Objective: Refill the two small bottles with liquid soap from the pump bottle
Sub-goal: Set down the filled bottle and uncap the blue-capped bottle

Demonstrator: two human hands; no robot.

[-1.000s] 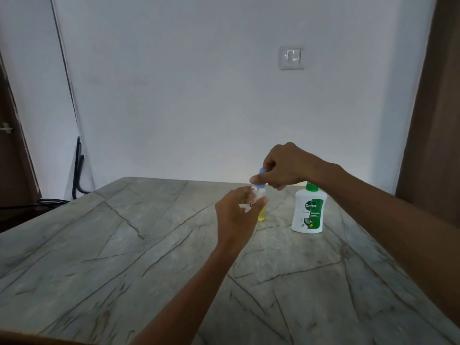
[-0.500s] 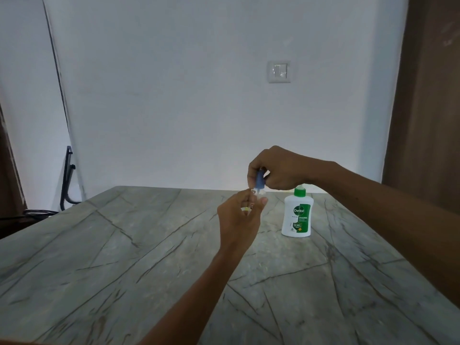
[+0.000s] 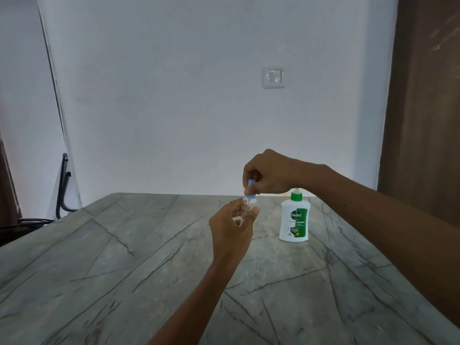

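Here the table (image 3: 124, 270), grey stone with dark veins, fills the lower view. The pump bottle (image 3: 295, 220) stands upright on its far right part, white with a green label and a green pump; its head is partly hidden behind the right wrist. It looks steady and fairly full, so it should be heavy enough to stay put under a press on the pump.

The right hand (image 3: 268, 173) is above the table, fingers bunched downward and pinching the cap (image 3: 250, 196). The left hand (image 3: 231, 230) is below it, thumb and fingers curled round the small bottle (image 3: 246, 204), which is held upright in the air, left of the pump bottle and clear of the table. Only one small bottle shows.

That bottle is clear and probably light, smooth plastic. It would likely slip once soapy and could squash under a hard squeeze. The body is the place to hold it, low and firm, leaving the neck free. The blue cap is tiny, so fingertips at its sides suit a twist.
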